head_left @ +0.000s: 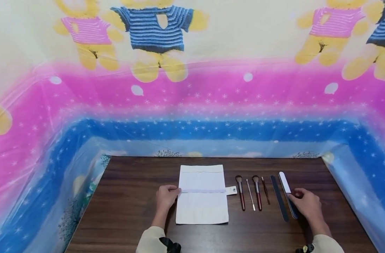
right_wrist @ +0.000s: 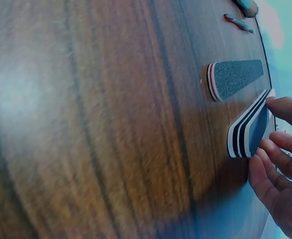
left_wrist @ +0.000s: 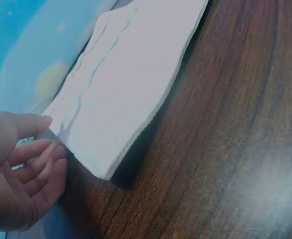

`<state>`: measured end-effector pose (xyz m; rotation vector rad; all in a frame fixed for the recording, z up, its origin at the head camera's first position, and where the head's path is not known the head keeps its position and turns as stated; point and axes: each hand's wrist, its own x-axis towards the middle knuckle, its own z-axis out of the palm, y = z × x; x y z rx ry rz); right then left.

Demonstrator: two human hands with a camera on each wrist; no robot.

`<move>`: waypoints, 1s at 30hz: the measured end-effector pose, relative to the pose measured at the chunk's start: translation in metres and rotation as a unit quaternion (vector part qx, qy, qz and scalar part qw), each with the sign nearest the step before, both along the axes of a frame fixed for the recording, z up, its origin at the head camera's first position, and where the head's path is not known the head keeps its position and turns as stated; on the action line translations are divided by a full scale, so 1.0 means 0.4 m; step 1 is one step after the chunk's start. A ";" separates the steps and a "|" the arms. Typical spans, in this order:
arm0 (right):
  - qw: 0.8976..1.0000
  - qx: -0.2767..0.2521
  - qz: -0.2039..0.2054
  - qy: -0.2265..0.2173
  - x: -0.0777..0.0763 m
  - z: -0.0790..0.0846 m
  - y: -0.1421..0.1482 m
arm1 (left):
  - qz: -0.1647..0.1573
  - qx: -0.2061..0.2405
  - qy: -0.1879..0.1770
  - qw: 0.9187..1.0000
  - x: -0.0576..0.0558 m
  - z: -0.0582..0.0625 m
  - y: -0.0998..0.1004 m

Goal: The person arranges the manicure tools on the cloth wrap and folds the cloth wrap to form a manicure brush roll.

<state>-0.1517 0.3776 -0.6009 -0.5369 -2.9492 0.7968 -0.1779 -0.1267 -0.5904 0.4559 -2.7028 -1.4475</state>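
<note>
Shows, at right on the table (head_left: pixel 123 211), a nail buffer (right_wrist: pixel 250 128) pinched by the right hand (head_left: pixel 309 205) — likely light, stiff, best gripped mid-length — and, leftward, a soft-looking fabric pouch (head_left: pixel 202 206) pinched at its left edge by the left hand (head_left: pixel 166 197).

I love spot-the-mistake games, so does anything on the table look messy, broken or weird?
Nothing stands out. The white pouch lies unfolded, and the two big brushes, two slim tools and two nail files make a neat row to its right. I can't see anything spilled or broken.
</note>
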 end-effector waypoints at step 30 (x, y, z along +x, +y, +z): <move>0.997 -0.077 -0.012 -0.008 -0.030 0.028 -0.007 | -0.105 -0.129 0.011 0.986 -0.007 -0.014 0.001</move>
